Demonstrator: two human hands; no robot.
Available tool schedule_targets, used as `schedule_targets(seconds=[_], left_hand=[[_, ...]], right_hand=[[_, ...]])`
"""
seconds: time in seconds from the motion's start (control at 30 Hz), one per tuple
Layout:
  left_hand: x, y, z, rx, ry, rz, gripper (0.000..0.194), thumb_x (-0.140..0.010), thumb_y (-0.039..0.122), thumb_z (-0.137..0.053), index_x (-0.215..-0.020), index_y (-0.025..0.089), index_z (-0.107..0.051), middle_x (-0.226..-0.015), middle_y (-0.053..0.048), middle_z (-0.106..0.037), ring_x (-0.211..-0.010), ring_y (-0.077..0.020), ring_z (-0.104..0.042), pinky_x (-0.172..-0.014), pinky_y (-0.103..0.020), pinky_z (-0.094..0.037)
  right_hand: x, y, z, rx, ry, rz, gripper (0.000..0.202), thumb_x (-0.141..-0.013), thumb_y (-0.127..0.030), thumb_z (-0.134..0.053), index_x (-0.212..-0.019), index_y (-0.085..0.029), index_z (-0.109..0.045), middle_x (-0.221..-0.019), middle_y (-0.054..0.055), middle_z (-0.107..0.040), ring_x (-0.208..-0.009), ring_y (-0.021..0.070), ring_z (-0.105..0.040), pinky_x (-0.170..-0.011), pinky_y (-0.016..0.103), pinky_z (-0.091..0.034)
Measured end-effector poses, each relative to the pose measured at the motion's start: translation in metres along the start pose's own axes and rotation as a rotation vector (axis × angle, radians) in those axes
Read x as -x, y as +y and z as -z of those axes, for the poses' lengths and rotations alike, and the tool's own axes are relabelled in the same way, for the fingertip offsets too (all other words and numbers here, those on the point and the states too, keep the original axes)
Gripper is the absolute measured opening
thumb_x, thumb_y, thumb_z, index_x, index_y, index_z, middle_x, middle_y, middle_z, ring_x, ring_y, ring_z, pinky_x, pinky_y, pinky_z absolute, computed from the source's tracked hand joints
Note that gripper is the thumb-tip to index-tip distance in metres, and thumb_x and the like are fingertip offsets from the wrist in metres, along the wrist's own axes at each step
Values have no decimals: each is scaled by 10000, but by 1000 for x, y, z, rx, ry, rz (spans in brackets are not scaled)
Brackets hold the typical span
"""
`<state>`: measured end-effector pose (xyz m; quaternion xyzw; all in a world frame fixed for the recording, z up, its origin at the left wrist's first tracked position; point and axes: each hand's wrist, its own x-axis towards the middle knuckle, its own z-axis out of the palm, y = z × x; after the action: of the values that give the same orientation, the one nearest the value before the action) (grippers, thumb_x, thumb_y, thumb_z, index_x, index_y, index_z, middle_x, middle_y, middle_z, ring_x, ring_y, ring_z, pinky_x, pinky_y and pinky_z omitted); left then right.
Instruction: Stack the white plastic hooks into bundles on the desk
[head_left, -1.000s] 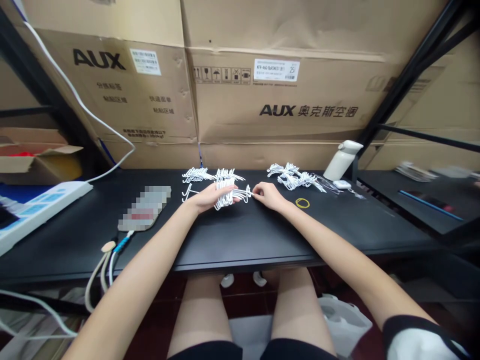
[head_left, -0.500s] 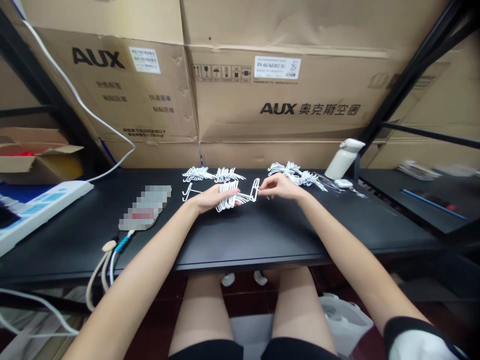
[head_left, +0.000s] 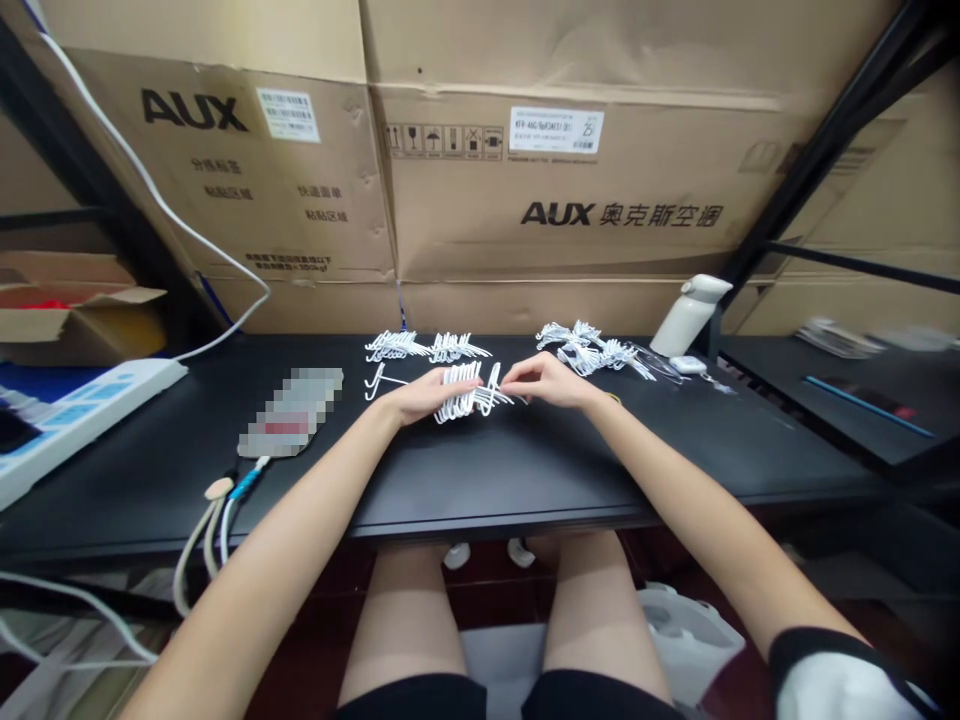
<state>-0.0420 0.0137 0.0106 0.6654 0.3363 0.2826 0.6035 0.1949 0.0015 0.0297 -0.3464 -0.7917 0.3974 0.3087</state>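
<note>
— How many hands, and what are they doing?
— Two. The left hand (head_left: pixel 424 395) is closed round a bundle (head_left: pixel 459 392) of white hooks, thumb over the top; the right hand (head_left: pixel 544 380) has thumb and fingertips pinched on the thin end of a single hook (head_left: pixel 490 388), just right of the bundle

— Can you count the bundle?
— No, the hooks overlap too much. It's held above the near side of two small piles (head_left: pixel 457 347), which lie on the far part of the black counter (head_left: pixel 487 480). One loose hook (head_left: pixel 375 382) is left of the left hand

— And on the right?
— One far heap (head_left: pixel 607 358) of white hooks, its clusters run together, so no sure number. Then one bottle (head_left: pixel 681 320), one white case (head_left: pixel 685 366), and one yellow band (head_left: pixel 613 398), mostly behind the right arm

— The left side?
— One power strip (head_left: pixel 82 430), one open box (head_left: pixel 112 330) and one blurred slab (head_left: pixel 292 412) with a cable at its near end. Behind everything, two cardboard panels (head_left: pixel 457 220) printed AUX

— What's changed since half a second ago?
— The single hook stood farther right, more apart from the bundle; now it's close beside it. The right hand has shifted a little left, and an edge of the yellow band has come into sight
</note>
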Motion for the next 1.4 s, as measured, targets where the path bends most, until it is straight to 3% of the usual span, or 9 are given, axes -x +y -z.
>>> schedule_targets(seconds=[0.13, 0.37, 0.73, 1.1, 1.23, 1.3, 1.4], left_hand=[[0, 0, -1, -29, 17, -14, 372, -750, 425, -701, -995, 145, -697, -1031, -66, -701, -988, -190, -608, -927, -311, -434], [1, 5, -7, -53, 47, -34, 441, -750, 455, -686, -1057, 138, -673, -1080, -86, -680, -1035, -223, -589, -940, -351, -429], [-1, -1, -8, -66, 21, -70, 409, -743, 449, -695, -975, 114, -660, -900, -82, -700, -806, -190, -639, -786, -328, -494], [0, 2, -11, -147, 41, -65, 374, -692, 417, -745, -896, 113, -669, -843, -53, -696, -770, -176, -632, -728, -289, -490], [-2, 5, -11, -65, 115, -109, 388, -703, 407, -738, -945, 109, -678, -888, -68, -708, -810, -188, -646, -778, -306, -495], [-2, 8, -13, 24, 141, -141, 420, -711, 395, -735, -1011, 110, -667, -959, -90, -710, -867, -206, -652, -820, -327, -495], [-1, 12, -17, 82, 108, -161, 425, -717, 377, -736, -1039, 110, -660, -978, -103, -712, -892, -220, -658, -851, -351, -492]], right_hand=[[-2, 5, -3, 43, 40, 47, 278, -741, -395, -659, -767, -126, -723, -647, 23, -645, -542, 111, -511, -537, 248, -427], [-4, 11, -9, 146, 126, 133, 287, -782, -409, -620, -785, -140, -719, -749, 48, -687, -659, 157, -583, -628, 273, -449], [1, 2, -34, 417, 233, 365, 181, -846, -256, -539, -748, -175, -667, -717, 45, -620, -659, 152, -557, -649, 277, -441], [2, 5, -39, 440, 220, 399, 116, -824, -186, -532, -747, -175, -617, -728, 33, -603, -661, 141, -561, -646, 267, -452], [3, -2, -36, 376, 390, 451, 62, -789, -188, -560, -828, -176, -606, -857, 63, -647, -805, 180, -613, -744, 311, -491], [3, -8, -35, 353, 458, 497, 239, -777, -258, -614, -996, -168, -587, -1082, 115, -632, -1008, 226, -602, -858, 365, -487], [4, -13, -39, 447, 388, 512, 747, -688, -437, -734, -1309, -161, -425, -1342, 171, -499, -1209, 284, -510, -993, 436, -427]])
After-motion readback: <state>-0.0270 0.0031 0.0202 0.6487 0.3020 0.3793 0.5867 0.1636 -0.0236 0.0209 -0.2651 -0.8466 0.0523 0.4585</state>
